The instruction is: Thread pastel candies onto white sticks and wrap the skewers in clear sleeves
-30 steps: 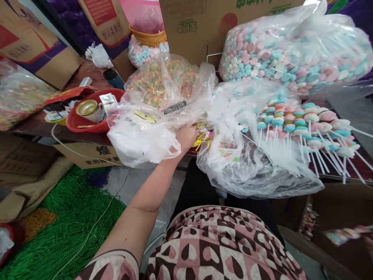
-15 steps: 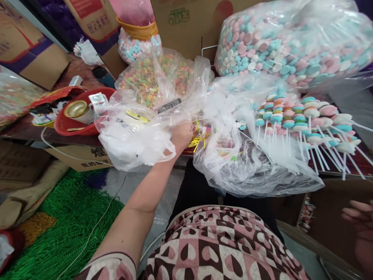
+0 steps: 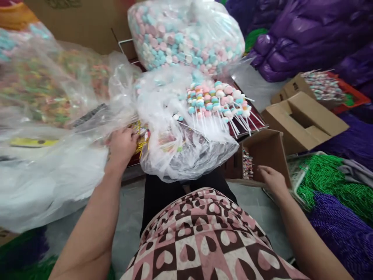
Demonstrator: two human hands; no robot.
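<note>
My left hand (image 3: 122,146) rests at the table's front, fingers curled down at a small pile of gold twist ties (image 3: 142,144); what lies under its fingertips is hidden. Close by on its right, a crumpled clear plastic bag (image 3: 189,155) hangs over the table edge. My right hand (image 3: 272,179) is low on the right, at the mouth of an open cardboard box (image 3: 266,151), fingers loosely apart with nothing seen in them. Inside that box lie small candy sticks (image 3: 248,165). Marshmallow skewers (image 3: 214,99) on white sticks are heaped on the bag and table.
A big bag of pastel marshmallows (image 3: 186,39) stands behind. Bags of colourful candy (image 3: 55,85) lie to the left. On the right are another cardboard box (image 3: 305,120), an orange crate (image 3: 354,91), green strands (image 3: 329,179) and purple sacks (image 3: 305,35).
The view has swung to the right. My right hand has moved from the right edge of the picture to the open box. My left hand stays by the gold twist ties.
</note>
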